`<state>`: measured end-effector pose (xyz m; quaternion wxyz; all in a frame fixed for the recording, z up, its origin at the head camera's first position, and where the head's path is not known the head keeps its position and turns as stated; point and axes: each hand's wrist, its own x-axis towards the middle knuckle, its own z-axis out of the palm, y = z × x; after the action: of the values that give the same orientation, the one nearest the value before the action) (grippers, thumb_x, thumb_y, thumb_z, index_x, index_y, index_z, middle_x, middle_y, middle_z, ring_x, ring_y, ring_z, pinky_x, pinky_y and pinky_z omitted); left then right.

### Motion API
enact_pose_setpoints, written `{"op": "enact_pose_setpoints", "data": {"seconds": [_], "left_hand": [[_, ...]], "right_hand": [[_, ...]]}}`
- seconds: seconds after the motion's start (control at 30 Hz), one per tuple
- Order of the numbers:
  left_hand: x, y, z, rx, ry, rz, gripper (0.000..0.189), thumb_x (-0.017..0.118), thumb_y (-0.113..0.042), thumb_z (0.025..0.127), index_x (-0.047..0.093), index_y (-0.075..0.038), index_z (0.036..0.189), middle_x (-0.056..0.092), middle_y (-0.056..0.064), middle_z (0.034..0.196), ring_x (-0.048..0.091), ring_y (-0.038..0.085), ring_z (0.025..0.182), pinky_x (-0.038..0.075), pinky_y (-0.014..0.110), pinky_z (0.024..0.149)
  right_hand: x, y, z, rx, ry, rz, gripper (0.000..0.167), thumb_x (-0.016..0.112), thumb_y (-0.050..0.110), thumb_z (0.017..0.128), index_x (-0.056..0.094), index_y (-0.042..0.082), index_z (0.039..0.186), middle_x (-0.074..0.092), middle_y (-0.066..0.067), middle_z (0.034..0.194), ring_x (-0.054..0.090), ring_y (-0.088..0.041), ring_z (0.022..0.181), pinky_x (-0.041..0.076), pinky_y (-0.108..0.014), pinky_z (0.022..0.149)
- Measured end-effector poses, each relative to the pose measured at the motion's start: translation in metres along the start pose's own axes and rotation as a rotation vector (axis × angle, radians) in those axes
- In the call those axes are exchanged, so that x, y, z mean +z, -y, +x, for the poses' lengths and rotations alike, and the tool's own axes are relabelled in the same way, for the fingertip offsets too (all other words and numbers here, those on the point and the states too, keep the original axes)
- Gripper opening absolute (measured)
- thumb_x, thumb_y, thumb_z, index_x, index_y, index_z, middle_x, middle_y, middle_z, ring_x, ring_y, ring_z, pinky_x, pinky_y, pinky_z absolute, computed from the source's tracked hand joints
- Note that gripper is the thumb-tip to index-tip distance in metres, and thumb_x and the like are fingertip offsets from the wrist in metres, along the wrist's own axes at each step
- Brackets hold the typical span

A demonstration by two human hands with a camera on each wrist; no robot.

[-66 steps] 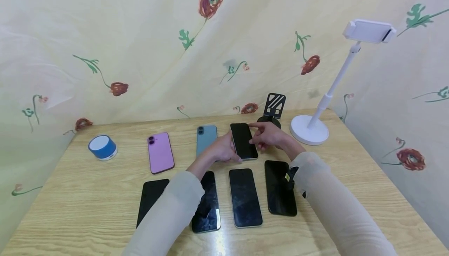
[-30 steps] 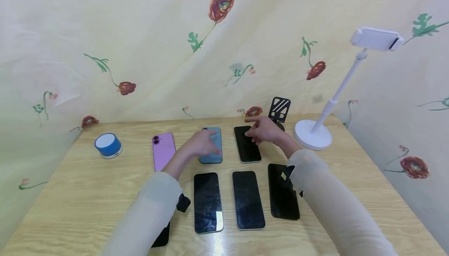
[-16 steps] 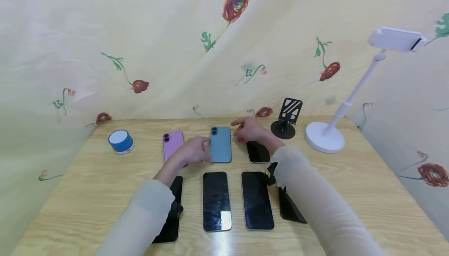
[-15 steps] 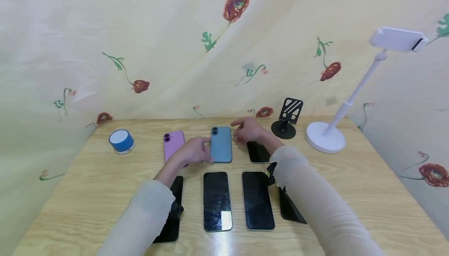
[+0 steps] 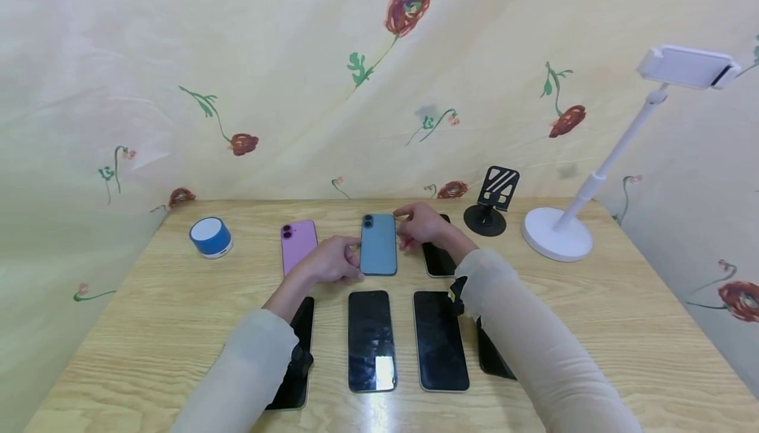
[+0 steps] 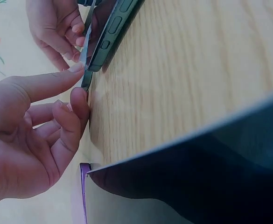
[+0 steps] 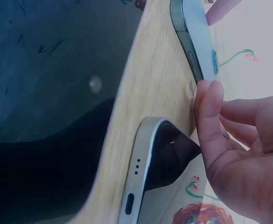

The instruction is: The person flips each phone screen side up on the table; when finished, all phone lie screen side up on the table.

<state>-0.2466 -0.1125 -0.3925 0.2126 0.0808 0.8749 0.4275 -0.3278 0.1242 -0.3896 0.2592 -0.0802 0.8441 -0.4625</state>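
A blue phone (image 5: 378,245) lies face down in the back row, its two camera lenses at the upper left. My left hand (image 5: 334,258) touches its left edge with the tips of the index finger and thumb. At the opposite long edge my right hand (image 5: 421,225) rests its fingertips, the index finger reaching to the top corner. In the right wrist view the fingertips of that hand (image 7: 241,140) meet the blue phone's side (image 7: 199,32). My right hand and forearm partly cover a black-screened phone (image 5: 439,261). Left of my left hand lies a pink-purple phone (image 5: 298,242), partly covered.
Phones lie screen up in a front row: one (image 5: 372,341), another (image 5: 441,341), and two partly under my sleeves (image 5: 299,354). A blue-and-white cylinder (image 5: 211,238) stands left. At the back right are a black folding stand (image 5: 495,199) and a tall white phone stand (image 5: 557,234).
My left hand has gone from the black phone, over the blue one, to the blue phone's left edge. My right hand has shifted left to its right edge. The head view has turned left.
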Motion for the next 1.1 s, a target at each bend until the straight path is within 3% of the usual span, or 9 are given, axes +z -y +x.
{"op": "enact_pose_setpoints", "data": {"seconds": [0.73,1.1], "left_hand": [[0.0080,-0.0012,0.0059,-0.019,-0.038,0.061,0.088,0.084,-0.003,0.088,0.038,-0.003,0.163,0.068,0.005,0.088,0.059,0.013,0.062,0.047,0.023,0.053],[0.0092,-0.0041,0.0067,-0.016,-0.039,0.055,0.092,0.085,-0.002,0.087,0.035,-0.002,0.164,0.067,0.004,0.076,0.057,0.012,0.057,0.043,0.022,0.051]], "right_hand": [[0.0029,0.0029,0.0009,0.027,0.014,0.012,0.054,0.050,-0.001,0.107,0.040,-0.001,0.160,0.066,-0.012,0.084,0.066,-0.015,0.060,0.061,-0.028,0.060],[0.0094,0.0073,0.0053,0.093,-0.046,0.040,0.054,0.044,-0.002,0.103,0.044,0.001,0.157,0.059,-0.008,0.069,0.061,-0.016,0.057,0.057,-0.027,0.056]]}}
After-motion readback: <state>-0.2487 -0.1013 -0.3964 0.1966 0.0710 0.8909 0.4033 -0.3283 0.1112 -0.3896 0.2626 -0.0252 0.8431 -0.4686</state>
